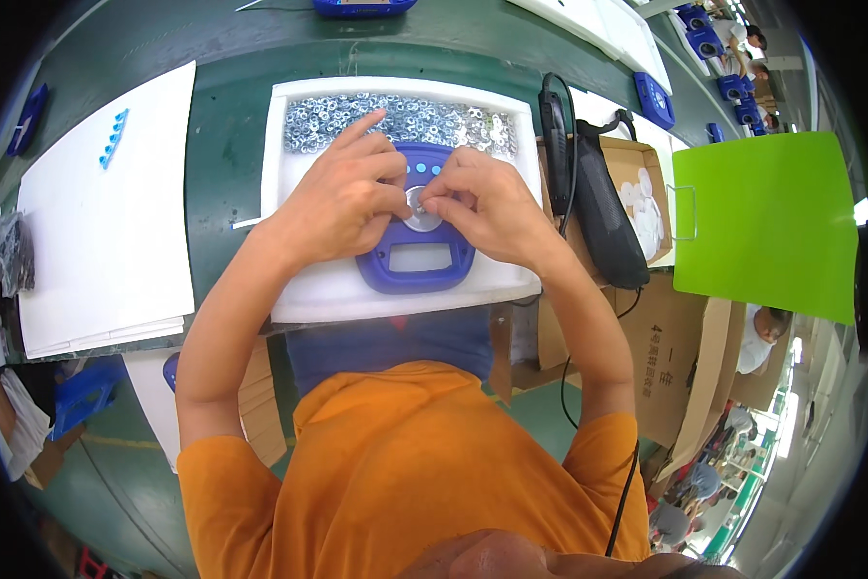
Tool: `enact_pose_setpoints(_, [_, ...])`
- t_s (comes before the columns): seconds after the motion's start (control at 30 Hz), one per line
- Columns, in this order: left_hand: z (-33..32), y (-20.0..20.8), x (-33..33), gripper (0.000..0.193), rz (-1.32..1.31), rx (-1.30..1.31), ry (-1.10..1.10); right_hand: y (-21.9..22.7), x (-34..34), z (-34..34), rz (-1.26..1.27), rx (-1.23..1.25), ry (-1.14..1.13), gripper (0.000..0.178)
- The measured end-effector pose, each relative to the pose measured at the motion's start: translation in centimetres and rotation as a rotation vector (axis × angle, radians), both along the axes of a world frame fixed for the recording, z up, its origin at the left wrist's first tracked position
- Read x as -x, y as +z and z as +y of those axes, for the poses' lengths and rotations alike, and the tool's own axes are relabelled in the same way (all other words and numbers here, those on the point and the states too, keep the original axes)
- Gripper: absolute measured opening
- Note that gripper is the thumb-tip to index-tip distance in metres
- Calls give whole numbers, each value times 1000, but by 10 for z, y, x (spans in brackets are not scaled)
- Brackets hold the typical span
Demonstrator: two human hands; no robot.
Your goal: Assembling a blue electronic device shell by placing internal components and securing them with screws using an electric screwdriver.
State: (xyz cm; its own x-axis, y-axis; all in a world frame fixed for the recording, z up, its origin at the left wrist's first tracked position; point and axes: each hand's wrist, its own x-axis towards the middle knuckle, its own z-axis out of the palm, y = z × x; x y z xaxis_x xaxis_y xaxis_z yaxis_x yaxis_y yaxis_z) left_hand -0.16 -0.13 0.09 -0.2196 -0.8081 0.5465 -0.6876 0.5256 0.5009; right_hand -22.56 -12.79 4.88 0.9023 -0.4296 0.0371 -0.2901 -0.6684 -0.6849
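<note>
In front of me a blue plastic housing (417, 280) with a handle opening lies on a white foam tray (318, 304). A round silver disc (421, 222) sits in its middle, below a row of light-blue dots. My left hand (357, 183) reaches over the housing's left side, thumb and index finger bent together at the disc's edge, another finger raised. From the right, my right hand (492, 203) brings thumb and index finger together over the disc. What either pinch holds is too small or hidden to name. Behind the hands, the tray's trough holds many small metal nut-like parts (333, 121).
White sheets (106, 251) lie at left with a light-blue strip (114, 138) on them. At right are a black pouch (610, 207), a dark cabled tool (554, 145), a cardboard box (651, 154) of white discs and a green board (767, 222). Other people sit farther right.
</note>
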Motion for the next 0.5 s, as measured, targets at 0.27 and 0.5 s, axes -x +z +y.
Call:
enact_pose_setpoints(0.27, [0,0,0,25,-12,-6,9,-1,-1,3,32,-14,-16,9])
enact_pose_setpoints(0.5, [1,1,0,25,-15,-7,16,-5,-2,5,-41,-44,-90,12])
